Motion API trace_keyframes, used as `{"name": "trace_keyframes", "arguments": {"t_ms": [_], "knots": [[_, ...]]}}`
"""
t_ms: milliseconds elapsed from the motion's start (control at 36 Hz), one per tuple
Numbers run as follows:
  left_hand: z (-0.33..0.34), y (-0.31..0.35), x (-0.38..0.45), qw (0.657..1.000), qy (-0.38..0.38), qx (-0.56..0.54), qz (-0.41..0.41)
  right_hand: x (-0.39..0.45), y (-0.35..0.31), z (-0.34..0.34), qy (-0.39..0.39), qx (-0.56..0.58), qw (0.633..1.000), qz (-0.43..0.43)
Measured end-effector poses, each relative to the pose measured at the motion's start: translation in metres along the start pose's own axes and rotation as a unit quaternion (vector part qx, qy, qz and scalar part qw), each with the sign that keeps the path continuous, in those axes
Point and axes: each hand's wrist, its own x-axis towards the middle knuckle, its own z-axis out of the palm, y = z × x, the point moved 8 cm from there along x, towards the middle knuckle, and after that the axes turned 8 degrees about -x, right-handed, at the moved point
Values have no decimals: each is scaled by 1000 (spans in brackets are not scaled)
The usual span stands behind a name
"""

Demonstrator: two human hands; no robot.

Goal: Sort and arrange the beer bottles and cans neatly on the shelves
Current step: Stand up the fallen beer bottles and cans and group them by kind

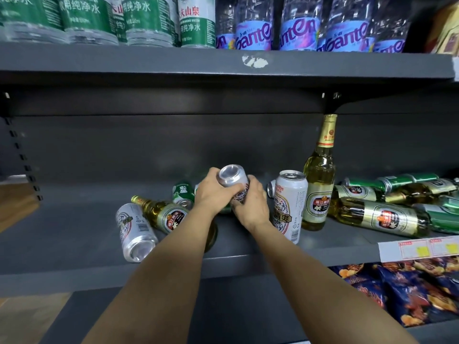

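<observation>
Both hands on one white can [233, 181], raised above middle shelf [74, 239], silver base toward camera. Left hand [214, 192] fingers curled round its left side; right hand [250, 202] wraps right side. Upright white can [289, 204] just right of hands, touching upright bottle [319, 184]. Fallen bottle [164, 216] and fallen can [134, 232] lie left; green can [183, 193] behind, probably tipped over.

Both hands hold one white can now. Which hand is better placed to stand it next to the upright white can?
The right hand, probably. It grips the held can on the side nearest the upright white can, just beside it. The left hand would have to cross over.
</observation>
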Motion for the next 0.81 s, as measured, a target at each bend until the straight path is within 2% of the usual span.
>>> {"name": "trace_keyframes", "arguments": {"t_ms": [83,139,167,194,222,250,278,306,361,444,500,583,722,806], "knots": [[-1,3,1,1000,26,6,-12,-14,-2,-15,108,6,993,57],[-3,3,4,999,40,-11,-31,-27,4,-13,168,126,968,140],[-4,2,5,998,44,-31,-42,-33,9,-4,166,201,945,198],[-7,3,5,996,49,-57,-53,-37,14,8,150,291,909,257],[-9,2,6,993,52,-84,-62,-40,15,24,107,392,856,319],[-12,2,6,990,55,-111,-71,-42,9,44,31,490,790,366],[-15,0,6,986,54,-140,-79,-42,-1,57,-39,563,732,382],[-17,-1,6,981,50,-167,-85,-39,-12,63,-93,605,697,375],[-21,-8,5,973,37,-205,-100,-32,-24,63,-134,646,666,348],[-23,-17,-1,965,3,-240,-109,-19,-29,61,-105,690,622,355],[-22,-20,-4,962,-20,-247,-113,-13,-26,67,-78,678,622,383],[-23,-26,-3,956,-61,-252,-139,-11,-27,72,-60,643,651,399],[-30,-42,3,952,-95,-221,-187,2,-28,47,5,608,707,361],[-30,-37,13,974,-76,-154,-145,20,-30,31,58,530,782,321]]}}
